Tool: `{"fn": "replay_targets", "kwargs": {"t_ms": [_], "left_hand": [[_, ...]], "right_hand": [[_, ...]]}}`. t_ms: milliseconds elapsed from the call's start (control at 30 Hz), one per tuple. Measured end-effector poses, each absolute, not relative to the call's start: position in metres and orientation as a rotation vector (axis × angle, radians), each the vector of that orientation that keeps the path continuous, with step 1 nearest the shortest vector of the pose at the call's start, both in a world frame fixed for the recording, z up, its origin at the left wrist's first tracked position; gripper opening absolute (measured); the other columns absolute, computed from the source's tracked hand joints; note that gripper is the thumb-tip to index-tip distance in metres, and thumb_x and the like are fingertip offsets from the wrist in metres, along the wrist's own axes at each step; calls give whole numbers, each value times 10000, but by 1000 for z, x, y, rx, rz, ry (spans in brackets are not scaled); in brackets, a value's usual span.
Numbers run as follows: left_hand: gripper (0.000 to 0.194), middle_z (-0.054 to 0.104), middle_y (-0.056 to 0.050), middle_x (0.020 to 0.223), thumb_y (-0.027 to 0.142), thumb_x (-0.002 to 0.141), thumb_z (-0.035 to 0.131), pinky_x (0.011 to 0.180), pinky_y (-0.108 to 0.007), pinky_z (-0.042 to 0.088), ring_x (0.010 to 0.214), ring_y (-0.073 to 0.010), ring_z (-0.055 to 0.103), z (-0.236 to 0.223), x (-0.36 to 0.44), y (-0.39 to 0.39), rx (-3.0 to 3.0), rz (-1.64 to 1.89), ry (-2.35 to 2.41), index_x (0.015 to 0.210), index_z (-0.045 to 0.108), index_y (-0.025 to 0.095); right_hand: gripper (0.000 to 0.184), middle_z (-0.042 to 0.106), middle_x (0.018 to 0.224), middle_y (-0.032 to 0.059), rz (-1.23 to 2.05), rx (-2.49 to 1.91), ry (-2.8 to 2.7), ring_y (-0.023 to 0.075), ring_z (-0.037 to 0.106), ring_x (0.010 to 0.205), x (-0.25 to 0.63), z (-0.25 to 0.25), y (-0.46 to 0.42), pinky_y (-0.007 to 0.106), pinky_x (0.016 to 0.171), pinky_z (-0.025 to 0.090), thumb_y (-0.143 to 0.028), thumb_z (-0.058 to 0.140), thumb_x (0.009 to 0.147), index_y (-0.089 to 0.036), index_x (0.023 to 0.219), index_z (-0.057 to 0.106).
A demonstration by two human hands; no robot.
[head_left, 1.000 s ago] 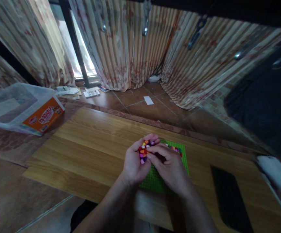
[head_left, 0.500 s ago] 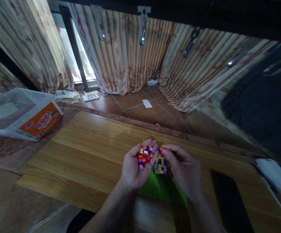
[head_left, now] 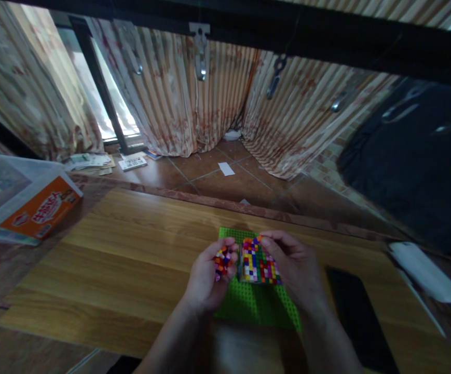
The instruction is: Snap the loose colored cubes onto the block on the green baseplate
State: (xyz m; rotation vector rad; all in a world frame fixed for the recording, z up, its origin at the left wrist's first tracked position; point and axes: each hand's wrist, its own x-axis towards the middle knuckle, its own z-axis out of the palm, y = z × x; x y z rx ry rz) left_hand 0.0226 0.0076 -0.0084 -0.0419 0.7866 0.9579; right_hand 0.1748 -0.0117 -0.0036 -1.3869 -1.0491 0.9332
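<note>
My left hand (head_left: 205,275) is cupped, with its fingers curled round a heap of small building bricks (head_left: 222,261) in orange, red, purple and white. Just right of it, a block built of many-coloured bricks (head_left: 257,262) stands on a green studded baseplate (head_left: 244,304). My right hand (head_left: 295,265) reaches over the block's right side and hides part of it. Its thumb and forefinger are pinched together at the block's far edge, on a small orange brick (head_left: 260,238); whether that brick is fixed to the block I cannot tell.
The baseplate lies on a wooden table (head_left: 132,259). A black phone-like slab (head_left: 359,317) lies to the right, with a white object (head_left: 427,270) beyond it. At the left stands a clear plastic bin (head_left: 34,171) with an orange label. Metal clips (head_left: 201,57) hang overhead.
My left hand has curled from an open palm round its bricks and drawn slightly left of the block. More of the block's patterned top shows. The view has shifted right.
</note>
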Motion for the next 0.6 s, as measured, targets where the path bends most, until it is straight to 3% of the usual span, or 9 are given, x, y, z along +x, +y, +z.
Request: {"fn": "replay_targets", "kwargs": {"t_ms": [133,333,600], "left_hand": [[188,548,-17,658,203,888,575,339,-112,219,471,-29,448,-12,26,2,80,875,695,768,635,72],[335,531,4,635,365,694,807,371,-124,171,493,-28,404,-11,25,-2,286,887,678,701,615,92],[404,463,40,595,423,628,850,404,-146,132,479,-22,338,-8,22,-3,349,821,660,693,600,112]], "right_hand": [[88,710,814,-18,903,-1374,-1163,137,642,765,159,1,-16,256,716,496,-326,703,812,-252,833,745],[120,676,836,-4,833,-1437,-1335,144,625,768,151,-1,-16,271,716,490,-315,622,875,-239,859,713],[145,657,684,-21,1075,-1353,-1287,134,619,628,152,6,-18,252,604,502,-354,624,865,-221,831,670]]}}
